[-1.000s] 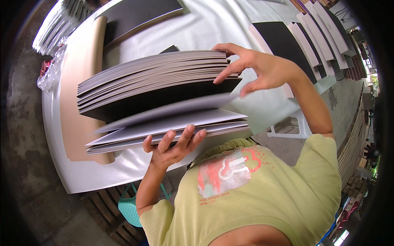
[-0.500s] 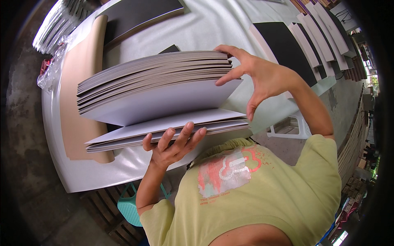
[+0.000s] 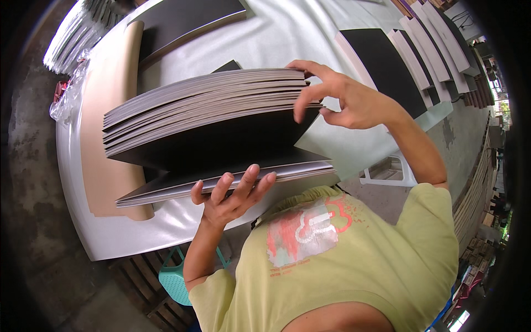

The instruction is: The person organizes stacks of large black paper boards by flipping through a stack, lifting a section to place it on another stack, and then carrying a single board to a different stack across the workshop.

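A thick album (image 3: pixel 210 105) with stiff board pages stands on its edge, its leaves parted at a pair of black pages (image 3: pixel 221 135). Most of the leaves lean toward the far side, while a thinner bundle (image 3: pixel 276 172) lies on my side. My left hand (image 3: pixel 235 198) grips that near bundle from in front, fingertips over its edge and its thumb side partly hidden. At the right end of the thick bundle, my right hand (image 3: pixel 348 99) is curled round the page edges, index finger and thumb by the black leaf's corner.
Beneath the album is a table with a silvery cover (image 3: pixel 182 227). A beige roll (image 3: pixel 110 122) lies left, a black panel (image 3: pixel 188 25) behind. More black-covered albums (image 3: pixel 381 66) stand at the right. A white stool (image 3: pixel 392 171) and a green stool (image 3: pixel 174 282) are below.
A white leaf has turned over toward me, so black pages now face the gap. My right thumb has moved up to the page corners. The left hand holds its place.
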Available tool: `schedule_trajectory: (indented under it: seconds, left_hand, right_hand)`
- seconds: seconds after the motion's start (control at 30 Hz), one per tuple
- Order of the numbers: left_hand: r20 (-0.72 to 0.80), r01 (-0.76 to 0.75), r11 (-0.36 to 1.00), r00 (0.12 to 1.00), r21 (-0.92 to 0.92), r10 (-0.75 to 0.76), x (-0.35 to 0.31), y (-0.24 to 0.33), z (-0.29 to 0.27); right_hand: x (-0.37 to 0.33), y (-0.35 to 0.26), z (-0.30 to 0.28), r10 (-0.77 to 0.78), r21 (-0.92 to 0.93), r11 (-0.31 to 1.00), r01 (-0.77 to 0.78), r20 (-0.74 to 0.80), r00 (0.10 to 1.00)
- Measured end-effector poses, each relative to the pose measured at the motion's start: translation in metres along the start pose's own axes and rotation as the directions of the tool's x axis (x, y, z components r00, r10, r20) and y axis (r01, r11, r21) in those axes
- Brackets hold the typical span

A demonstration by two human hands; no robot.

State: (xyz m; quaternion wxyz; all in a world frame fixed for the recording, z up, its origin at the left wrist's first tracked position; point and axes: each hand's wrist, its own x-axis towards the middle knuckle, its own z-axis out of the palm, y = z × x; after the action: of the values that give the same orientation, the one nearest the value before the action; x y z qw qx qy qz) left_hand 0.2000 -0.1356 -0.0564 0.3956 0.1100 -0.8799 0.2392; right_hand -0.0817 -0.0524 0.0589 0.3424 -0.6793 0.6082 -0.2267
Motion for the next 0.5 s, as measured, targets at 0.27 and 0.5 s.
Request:
schedule_trajectory:
  seconds: [0.27, 0.5]
  left_hand:
    - [0.06, 0.038, 0.998, 0.998, -0.05, -0.035, 0.003, 0.0, -0.004]
    - [0.062, 0.039, 0.998, 0.997, -0.058, -0.035, 0.002, -0.001, -0.003]
  right_hand:
    - [-0.003, 0.0, 0.0, -0.106, -0.193, 0.975, 0.114, 0.051, 0.993]
    - [-0.002, -0.001, 0.002, -0.111, -0.219, 0.969, 0.116, 0.037, 0.993]
